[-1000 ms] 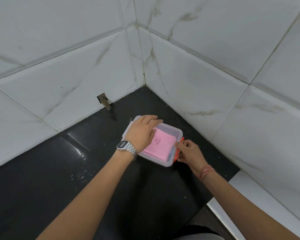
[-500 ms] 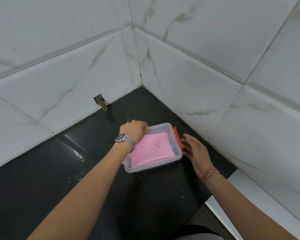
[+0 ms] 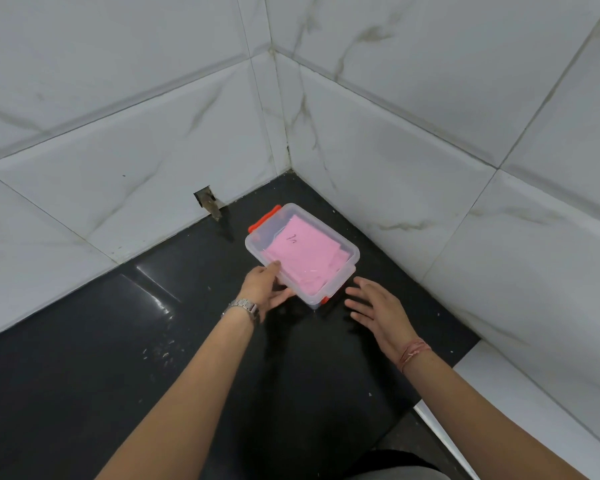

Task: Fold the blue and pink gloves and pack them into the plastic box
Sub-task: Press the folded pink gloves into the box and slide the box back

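a: two hands, one box, entered in order. item one, the plastic box: clear, lid on, orange latches at its far-left and near-right ends, lying flat on the black counter close to the corner of the marble-tiled walls.

b: and what is in it?

a: item two, a folded pink glove, lying flat under the lid with a small dark mark on top. the blue one i cannot make out from here.

b: left hand?

a: item three, left hand: forearm reaching in from the lower left, a metal watch on the wrist. thumb laid on the lid's near-left edge, the other fingers curled under the box's near side, so the hand is clasped on that edge.

b: right hand?

a: item four, right hand: forearm coming in from the lower right, a red thread round the wrist. palm turned towards the box, fingers spread and loosely extended, holding nothing. it sits just beside the box's near-right end, apart from it.

b: anything else on the wall?

a: item five, a small notch cut in the tile at counter level, left of the box.
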### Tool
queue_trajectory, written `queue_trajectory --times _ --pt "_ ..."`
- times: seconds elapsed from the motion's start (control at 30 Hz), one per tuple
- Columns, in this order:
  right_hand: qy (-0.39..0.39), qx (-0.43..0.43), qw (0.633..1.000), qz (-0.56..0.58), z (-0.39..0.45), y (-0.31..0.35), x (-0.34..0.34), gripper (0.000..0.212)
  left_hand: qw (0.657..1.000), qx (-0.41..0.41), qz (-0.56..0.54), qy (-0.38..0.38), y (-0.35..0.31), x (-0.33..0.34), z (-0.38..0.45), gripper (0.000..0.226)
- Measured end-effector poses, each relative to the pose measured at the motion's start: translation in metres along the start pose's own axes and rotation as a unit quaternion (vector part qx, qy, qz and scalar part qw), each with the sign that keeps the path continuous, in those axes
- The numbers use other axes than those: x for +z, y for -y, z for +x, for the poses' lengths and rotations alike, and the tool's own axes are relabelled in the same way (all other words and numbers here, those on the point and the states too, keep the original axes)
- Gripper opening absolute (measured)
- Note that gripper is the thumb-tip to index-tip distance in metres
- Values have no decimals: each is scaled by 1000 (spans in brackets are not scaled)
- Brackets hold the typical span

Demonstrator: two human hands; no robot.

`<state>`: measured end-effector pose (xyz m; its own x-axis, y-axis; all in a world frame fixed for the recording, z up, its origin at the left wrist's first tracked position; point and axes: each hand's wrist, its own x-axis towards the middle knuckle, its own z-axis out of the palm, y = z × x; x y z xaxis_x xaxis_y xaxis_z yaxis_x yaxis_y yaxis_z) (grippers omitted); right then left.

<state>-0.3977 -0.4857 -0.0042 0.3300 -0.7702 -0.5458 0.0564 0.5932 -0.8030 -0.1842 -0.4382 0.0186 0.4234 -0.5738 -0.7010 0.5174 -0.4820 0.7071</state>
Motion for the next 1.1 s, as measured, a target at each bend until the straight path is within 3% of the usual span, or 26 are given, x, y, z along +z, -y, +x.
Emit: queue_trajectory --times 0.23,0.33,0.43,0.5,0.57,0.7,0.83,1.1 --pt "31 60 997 32 7 -3 9 30 999 1 -36 -13 1 1 0 21" --pt "27 52 998 18 8 -3 14 24 991 76 45 -99 5 1 4 31" --pt "-18 40 999 20 7 -7 13 17 921 262 198 -209 15 1 7 56" --pt "-34 27 999 28 6 -9 9 15 846 371 302 -235 19 2 6 51" --pt "-31 10 999 34 5 -10 7 14 780 448 382 -212 22 3 3 37" --pt "5 -13 999 33 3 -10 10 10 697 539 467 -83 33 18 -10 14" --pt "20 -21 999 19 2 -9 13 11 657 539 526 -42 48 38 -17 25" --pt "40 -5 998 54 3 -10 13 20 638 505 576 -76 54 55 -22 41"
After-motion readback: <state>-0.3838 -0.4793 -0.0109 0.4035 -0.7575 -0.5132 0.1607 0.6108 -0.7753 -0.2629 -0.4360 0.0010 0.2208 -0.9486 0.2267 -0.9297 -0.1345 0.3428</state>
